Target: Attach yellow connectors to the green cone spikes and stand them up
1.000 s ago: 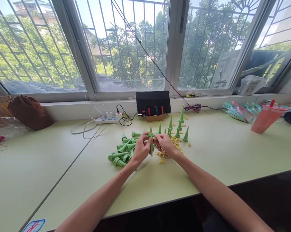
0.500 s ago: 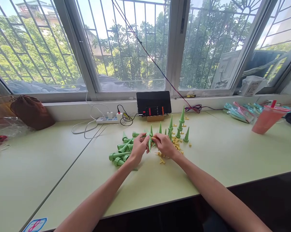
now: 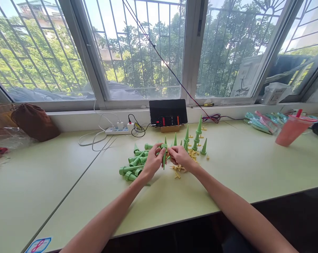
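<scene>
My left hand [image 3: 154,159] is closed around a green plastic watering spike [image 3: 164,162], its tip pointing down and its ribbed collar uppermost. Close against the spike's side, my right hand [image 3: 179,155] pinches a small yellow valve, mostly hidden by the fingertips. Left of my left hand lies a pile of green watering spikes [image 3: 131,169]. Loose yellow T-shaped valves [image 3: 177,174] are scattered under and beside my right hand. Behind it, several green spikes stand tip up, some stacked with yellow valves sticking out, such as the tall stack [image 3: 197,135].
A dark tablet [image 3: 168,107] leans at the window sill with a phone before it. To the left are a power strip [image 3: 119,130] with cables and a brown drawstring bag [image 3: 36,123]. On the right stands a pink cup [image 3: 293,131] near plastic-wrapped packets [image 3: 261,123].
The held spike has turned slightly more upright, with its collar showing more. My right hand has shifted a little to the right, its fingers still beside the spike.
</scene>
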`<act>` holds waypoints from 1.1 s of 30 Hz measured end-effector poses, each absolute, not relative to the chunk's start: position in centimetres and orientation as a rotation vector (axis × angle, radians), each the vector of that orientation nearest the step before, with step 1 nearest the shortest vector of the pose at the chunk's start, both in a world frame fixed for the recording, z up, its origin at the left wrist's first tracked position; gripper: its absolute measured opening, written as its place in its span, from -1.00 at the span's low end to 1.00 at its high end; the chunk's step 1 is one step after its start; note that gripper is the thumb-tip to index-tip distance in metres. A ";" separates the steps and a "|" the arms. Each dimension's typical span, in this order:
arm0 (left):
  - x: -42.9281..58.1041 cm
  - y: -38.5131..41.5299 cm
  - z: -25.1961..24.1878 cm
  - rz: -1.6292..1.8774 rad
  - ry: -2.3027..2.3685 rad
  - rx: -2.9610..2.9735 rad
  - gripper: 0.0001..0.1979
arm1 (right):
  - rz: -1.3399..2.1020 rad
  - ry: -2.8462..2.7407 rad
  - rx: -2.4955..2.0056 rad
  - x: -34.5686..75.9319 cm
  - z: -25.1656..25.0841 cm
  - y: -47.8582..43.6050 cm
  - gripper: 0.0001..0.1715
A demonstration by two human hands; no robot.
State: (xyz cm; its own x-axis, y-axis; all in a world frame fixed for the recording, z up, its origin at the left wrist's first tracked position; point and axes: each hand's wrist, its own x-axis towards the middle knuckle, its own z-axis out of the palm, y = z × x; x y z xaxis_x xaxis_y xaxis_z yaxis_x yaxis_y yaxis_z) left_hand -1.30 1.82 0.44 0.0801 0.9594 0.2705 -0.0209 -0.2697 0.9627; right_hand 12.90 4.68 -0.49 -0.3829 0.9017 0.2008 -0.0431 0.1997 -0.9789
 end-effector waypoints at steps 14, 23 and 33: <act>-1.4 2.2 0.1 1.342 1.046 1.510 -0.58 | 1.375 -1.560 -0.810 13.0 -0.4 4.7 -0.53; -1.6 2.1 0.5 1.424 1.414 1.797 -0.72 | 0.744 -1.792 -1.040 13.5 0.1 4.8 -0.53; -2.5 2.0 -1.1 1.056 1.683 2.085 -0.88 | 0.586 -2.202 -1.032 14.5 -0.3 4.9 -0.81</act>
State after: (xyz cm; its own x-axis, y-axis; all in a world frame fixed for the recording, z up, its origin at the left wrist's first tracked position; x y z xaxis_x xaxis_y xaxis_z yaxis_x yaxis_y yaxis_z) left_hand -2.51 2.05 -1.06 0.0646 0.9265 0.3706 0.7367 -0.2948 0.6086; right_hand 14.54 4.94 -0.32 -0.4948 0.7946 0.3518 0.5148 0.5942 -0.6180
